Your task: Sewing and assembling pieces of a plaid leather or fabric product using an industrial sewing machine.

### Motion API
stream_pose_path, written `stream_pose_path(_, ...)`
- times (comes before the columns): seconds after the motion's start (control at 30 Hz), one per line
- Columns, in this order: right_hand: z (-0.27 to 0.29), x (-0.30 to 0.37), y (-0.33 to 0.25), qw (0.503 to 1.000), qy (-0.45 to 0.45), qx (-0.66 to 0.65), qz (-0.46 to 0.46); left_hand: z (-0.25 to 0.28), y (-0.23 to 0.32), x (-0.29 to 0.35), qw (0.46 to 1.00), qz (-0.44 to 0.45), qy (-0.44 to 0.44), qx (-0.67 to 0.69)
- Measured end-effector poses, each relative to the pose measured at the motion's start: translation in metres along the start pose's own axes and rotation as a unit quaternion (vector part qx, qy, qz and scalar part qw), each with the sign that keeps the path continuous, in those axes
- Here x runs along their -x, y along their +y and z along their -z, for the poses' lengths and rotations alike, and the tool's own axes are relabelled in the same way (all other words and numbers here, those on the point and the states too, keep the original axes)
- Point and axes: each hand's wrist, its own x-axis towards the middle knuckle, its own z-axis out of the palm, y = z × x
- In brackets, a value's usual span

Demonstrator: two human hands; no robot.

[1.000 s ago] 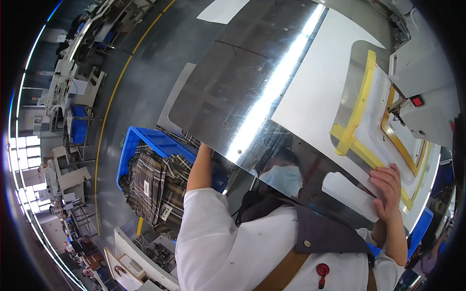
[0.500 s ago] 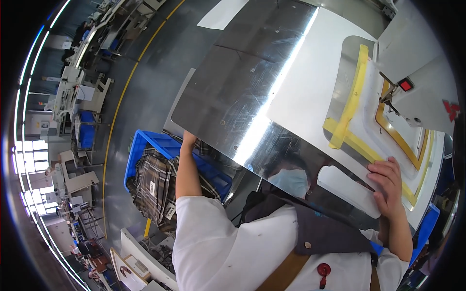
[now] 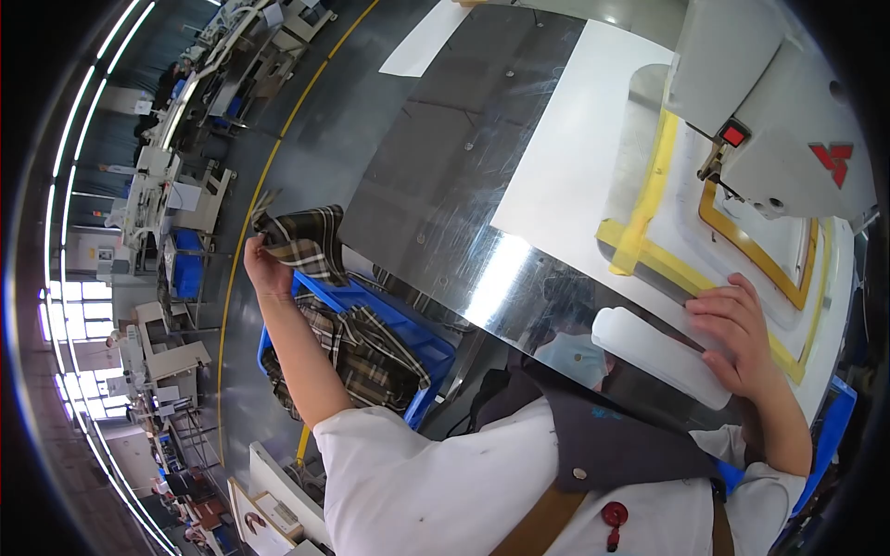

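My left hand (image 3: 266, 269) is raised out over the floor, left of the metal table plate, with its fingers closed on a plaid fabric piece (image 3: 311, 239) in brown, black and white. The cloth hangs to the right of the hand, towards the plate's left edge. Below it, a blue crate (image 3: 425, 347) holds more plaid cloth (image 3: 371, 357). My right hand (image 3: 732, 334) lies flat on the work surface with fingers stretched out and nothing in them. Next to it are a long white rounded template (image 3: 649, 357) and a clear template edged with yellow tape (image 3: 691, 287).
A white sewing machine head (image 3: 788, 120) stands at the right, above a yellow-edged frame (image 3: 797, 295). The shiny metal plate (image 3: 445, 195) covers the table's left part. Farther left are a yellow floor line (image 3: 243, 241) and a row of workstations (image 3: 167, 208).
My left hand has come out from beside the plate's near-left edge, moving left and up with a plaid fabric piece. The view has shifted slightly. My right hand stays on the work surface.
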Motion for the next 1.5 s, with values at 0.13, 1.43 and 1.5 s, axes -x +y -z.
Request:
stream_pose_path(0.13,-0.011,-0.053,-0.008,0.990,0.070,0.042,0.116,-0.134,-0.003,0.007,0.976,-0.005,0.011,-0.218)
stream_pose_path(1.43,0.011,0.048,0.014,0.952,0.065,0.286,-0.084,-0.357,-0.237,-0.171,0.600,-0.317,-0.421,-0.602)
stream_pose_path(1.5,0.024,0.065,0.009,0.938,0.069,0.270,-0.207,-0.359,-0.249,-0.178,0.603,-0.317,-0.421,-0.599)
